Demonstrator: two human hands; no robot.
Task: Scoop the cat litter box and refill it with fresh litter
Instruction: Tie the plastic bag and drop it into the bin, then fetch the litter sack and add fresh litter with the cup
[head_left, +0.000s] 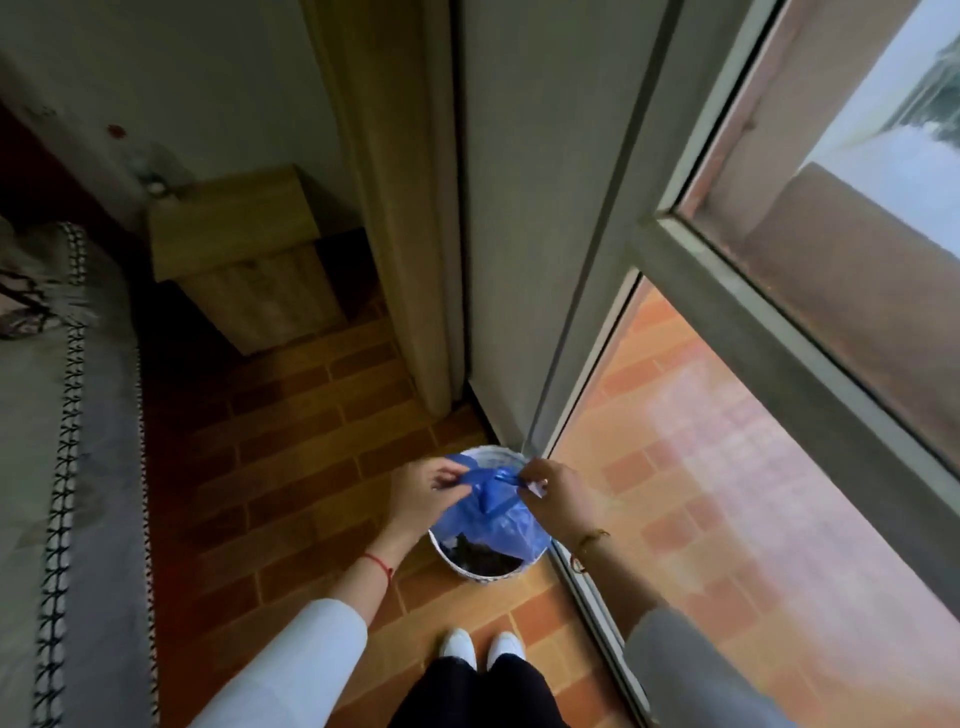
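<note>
A blue plastic bag (493, 519) hangs over a small round white bin (488, 569) on the tiled floor by the glass door. Dark contents show in the bin under the bag. My left hand (423, 496) pinches the bag's left top edge. My right hand (558, 499) pinches a twisted blue strip of the bag at its right top. Both hands hold the bag's mouth stretched between them just above the bin. No litter box or scoop is in view.
A glass sliding door frame (587, 582) runs along the right of the bin. A wooden box (244, 249) stands by the far wall. A grey bed edge with stitched trim (67, 467) fills the left. My white shoes (480, 647) stand behind the bin.
</note>
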